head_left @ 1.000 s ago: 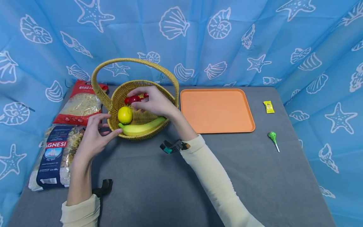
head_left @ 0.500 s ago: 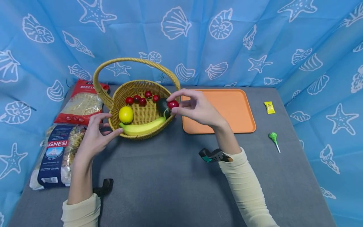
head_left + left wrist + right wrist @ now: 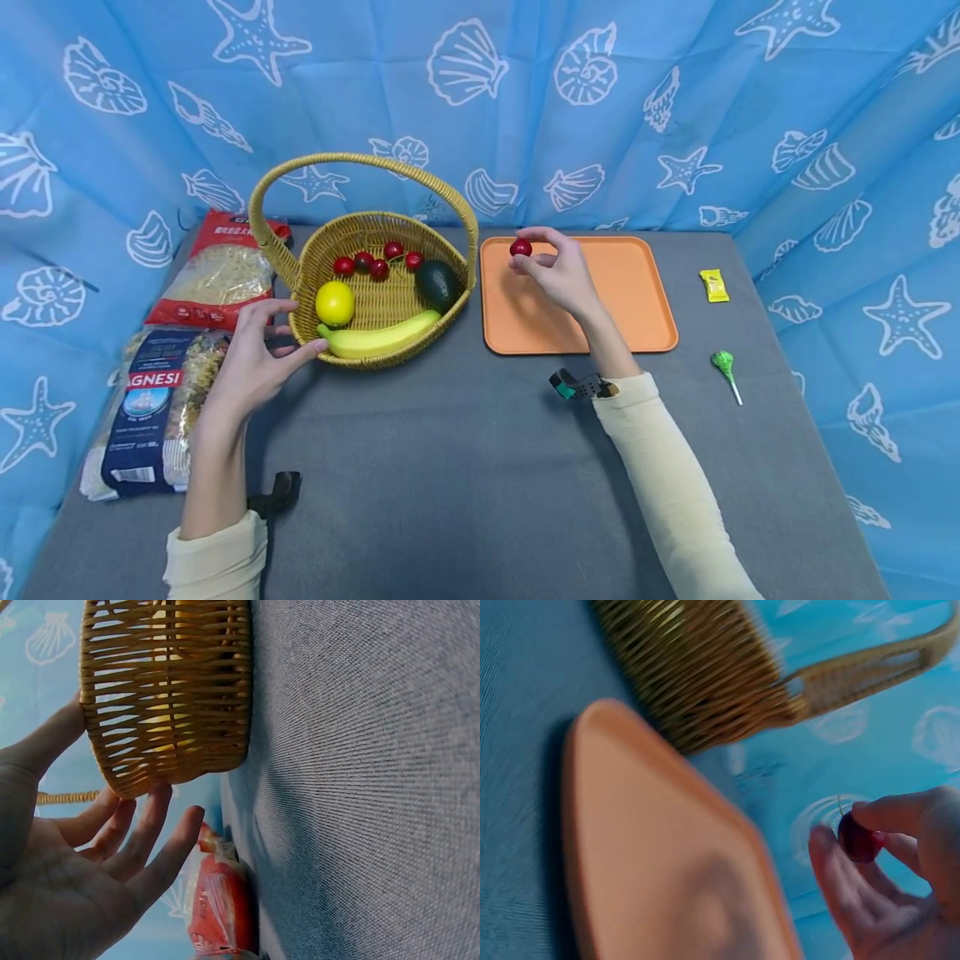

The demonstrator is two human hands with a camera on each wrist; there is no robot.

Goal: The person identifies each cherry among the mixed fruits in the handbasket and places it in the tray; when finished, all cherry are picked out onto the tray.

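My right hand [image 3: 553, 265] pinches a red cherry [image 3: 521, 247] [image 3: 859, 838] between thumb and fingertips above the back left part of the orange tray [image 3: 622, 287] [image 3: 645, 847]. My left hand [image 3: 251, 358] [image 3: 82, 877] rests with straight fingers against the near left wall of the wicker basket [image 3: 309, 250] [image 3: 169, 690]. In the basket lie a lemon [image 3: 334, 302], a banana [image 3: 378, 337], an avocado [image 3: 438, 283] and several cherries [image 3: 377, 260].
Two pasta bags [image 3: 206, 271] [image 3: 150, 400] lie left of the basket on the grey table [image 3: 450, 483]. A yellow candy [image 3: 711, 284] and a green lollipop [image 3: 722, 367] lie right of the tray. Blue shell-print cloth surrounds the table.
My right hand lifted a cherry out of the basket and carried it rightward over the rim to above the tray. The left hand stayed against the basket.
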